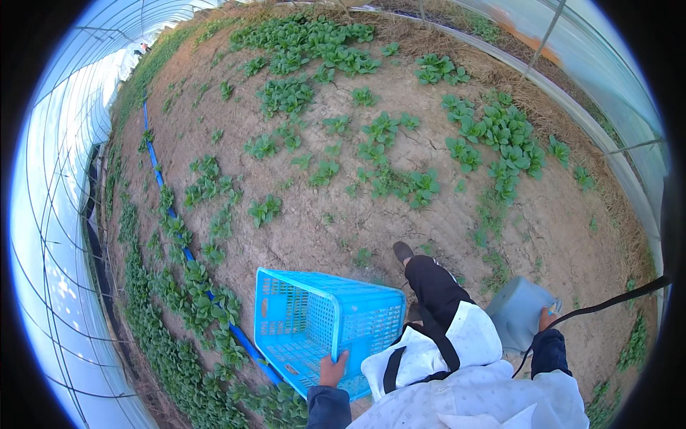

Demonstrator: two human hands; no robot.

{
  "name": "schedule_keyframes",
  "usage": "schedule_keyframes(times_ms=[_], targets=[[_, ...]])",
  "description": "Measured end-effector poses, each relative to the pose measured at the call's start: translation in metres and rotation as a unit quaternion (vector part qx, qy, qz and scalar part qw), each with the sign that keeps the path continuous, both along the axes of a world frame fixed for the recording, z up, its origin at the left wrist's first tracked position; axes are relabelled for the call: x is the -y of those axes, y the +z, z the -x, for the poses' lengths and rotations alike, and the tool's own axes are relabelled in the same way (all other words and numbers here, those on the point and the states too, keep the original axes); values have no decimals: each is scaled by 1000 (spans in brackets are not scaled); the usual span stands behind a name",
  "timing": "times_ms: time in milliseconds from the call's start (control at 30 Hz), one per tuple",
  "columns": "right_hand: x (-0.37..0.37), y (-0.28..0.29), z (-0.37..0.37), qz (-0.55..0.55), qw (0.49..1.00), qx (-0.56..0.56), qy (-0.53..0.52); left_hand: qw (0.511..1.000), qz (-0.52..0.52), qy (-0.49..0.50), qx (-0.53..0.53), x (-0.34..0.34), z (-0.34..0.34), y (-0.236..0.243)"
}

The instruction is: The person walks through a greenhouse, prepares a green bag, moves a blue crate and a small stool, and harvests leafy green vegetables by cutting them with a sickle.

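Dry soil (307, 247) dotted with leafy green plants (511, 139) fills my view; left hand (333, 370) grips the perforated blue plastic crate (371, 314), tilted beside the legs; right hand (548, 319) holds a grey bucket (518, 311). I'd keep both clear of the leaves.

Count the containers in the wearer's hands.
2: a blue perforated plastic crate, tipped on its side, gripped by the left hand; a grey plastic container, held at its edge by the right hand. Another nested within either could be hidden.
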State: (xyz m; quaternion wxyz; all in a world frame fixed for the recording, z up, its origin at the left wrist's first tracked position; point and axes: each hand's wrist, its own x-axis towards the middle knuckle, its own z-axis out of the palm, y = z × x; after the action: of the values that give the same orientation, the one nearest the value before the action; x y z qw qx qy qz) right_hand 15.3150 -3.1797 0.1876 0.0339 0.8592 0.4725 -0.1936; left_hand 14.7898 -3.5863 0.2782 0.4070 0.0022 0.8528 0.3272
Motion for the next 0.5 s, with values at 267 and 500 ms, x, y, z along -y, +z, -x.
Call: schedule_keyframes(times_ms=[267,500], targets=[[-159,-62,155,-16,993,-16,117,998,8,61,8,-92,83,-10],[-311,-25,404,-16,974,-118,192,968,6,248,-45,-178,220,78]])
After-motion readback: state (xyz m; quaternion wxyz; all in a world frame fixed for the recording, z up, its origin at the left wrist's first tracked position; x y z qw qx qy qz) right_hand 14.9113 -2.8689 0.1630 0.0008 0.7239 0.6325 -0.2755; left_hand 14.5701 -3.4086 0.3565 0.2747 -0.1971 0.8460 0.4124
